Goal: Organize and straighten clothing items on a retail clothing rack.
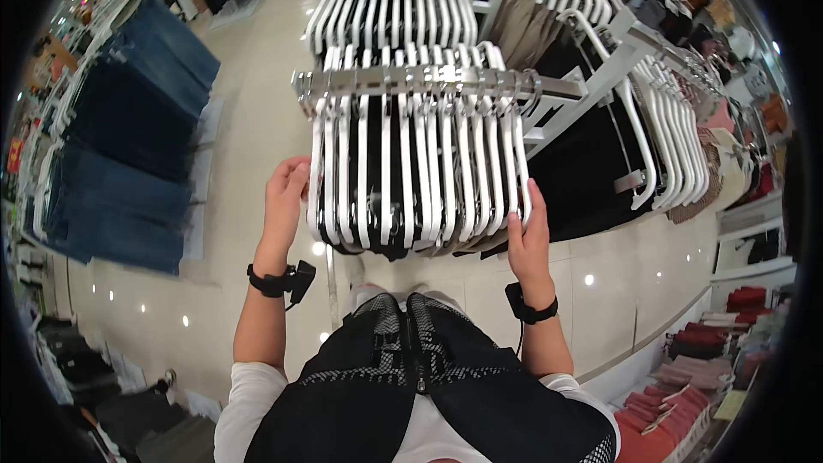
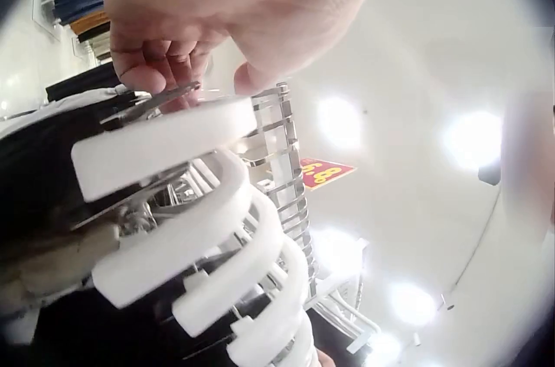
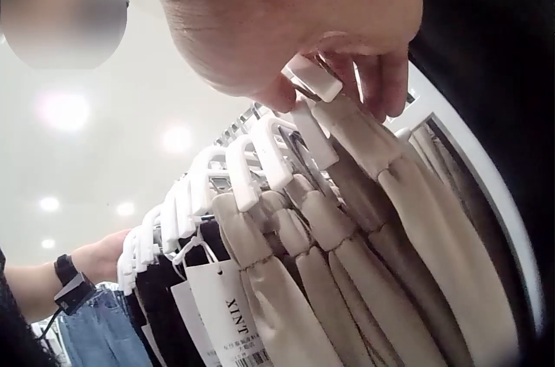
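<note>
A tightly packed row of white hangers (image 1: 420, 171) carries black and beige trousers from a metal rail (image 1: 411, 81) in front of me. At the row's left end, my left hand (image 1: 285, 197) holds the outermost hanger (image 2: 165, 146), thumb and curled fingers close about its end beside a thin metal clip. My right hand (image 1: 530, 244) is at the opposite end, pinching the tip of the last hanger (image 3: 316, 77) between thumb and fingers. Beige trousers (image 3: 442, 237) with gathered waists hang below it. A white paper tag (image 3: 227, 306) dangles among the garments.
Another row of white hangers (image 1: 394, 9) is just behind. Black trousers (image 1: 583, 163) hang on a side rail at right, by a white rack frame (image 1: 591, 77). Jeans (image 1: 129, 137) line the left side. Folded red and pink clothes (image 1: 669, 411) lie on shelves at lower right.
</note>
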Available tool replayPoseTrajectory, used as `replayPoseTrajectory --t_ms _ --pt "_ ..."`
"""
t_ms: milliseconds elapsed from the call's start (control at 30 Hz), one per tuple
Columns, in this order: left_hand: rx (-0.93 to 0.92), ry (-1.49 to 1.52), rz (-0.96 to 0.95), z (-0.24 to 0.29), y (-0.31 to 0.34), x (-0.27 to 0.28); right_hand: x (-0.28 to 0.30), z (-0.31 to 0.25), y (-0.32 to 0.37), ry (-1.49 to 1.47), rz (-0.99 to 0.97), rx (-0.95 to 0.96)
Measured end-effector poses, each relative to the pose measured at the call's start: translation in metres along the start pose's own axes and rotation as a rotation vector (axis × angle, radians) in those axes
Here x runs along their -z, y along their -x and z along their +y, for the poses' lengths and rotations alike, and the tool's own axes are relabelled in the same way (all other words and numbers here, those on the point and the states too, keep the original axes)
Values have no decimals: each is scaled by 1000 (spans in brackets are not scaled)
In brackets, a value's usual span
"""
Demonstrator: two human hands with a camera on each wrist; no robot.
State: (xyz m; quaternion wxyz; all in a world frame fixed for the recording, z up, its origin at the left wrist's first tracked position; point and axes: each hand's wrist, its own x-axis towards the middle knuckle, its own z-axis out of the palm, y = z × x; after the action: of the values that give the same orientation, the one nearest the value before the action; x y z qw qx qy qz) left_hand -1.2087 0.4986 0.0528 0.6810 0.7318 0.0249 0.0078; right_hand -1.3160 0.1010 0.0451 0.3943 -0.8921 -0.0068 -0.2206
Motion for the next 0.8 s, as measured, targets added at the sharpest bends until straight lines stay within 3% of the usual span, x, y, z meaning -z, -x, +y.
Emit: replayPoseTrajectory --t_ms 133,267,333,500,667,800 --pt "66 -25 -71 1 -25 -1 -9 -17 -1 55 108 -46" --pt "139 28 -290 3 -43 4 -16 -36 -6 132 178 -130" --pt "67 -15 -373 -10 -54 7 -20 -41 -8 190 224 -132" --pt "111 13 -513 -10 -67 11 -38 -68 -7 345 334 -179" --pt "109 17 -558 -2 -70 26 -70 -98 2 447 159 -122" --pt "141 49 -562 -7 -75 39 -87 -114 11 431 179 -154"
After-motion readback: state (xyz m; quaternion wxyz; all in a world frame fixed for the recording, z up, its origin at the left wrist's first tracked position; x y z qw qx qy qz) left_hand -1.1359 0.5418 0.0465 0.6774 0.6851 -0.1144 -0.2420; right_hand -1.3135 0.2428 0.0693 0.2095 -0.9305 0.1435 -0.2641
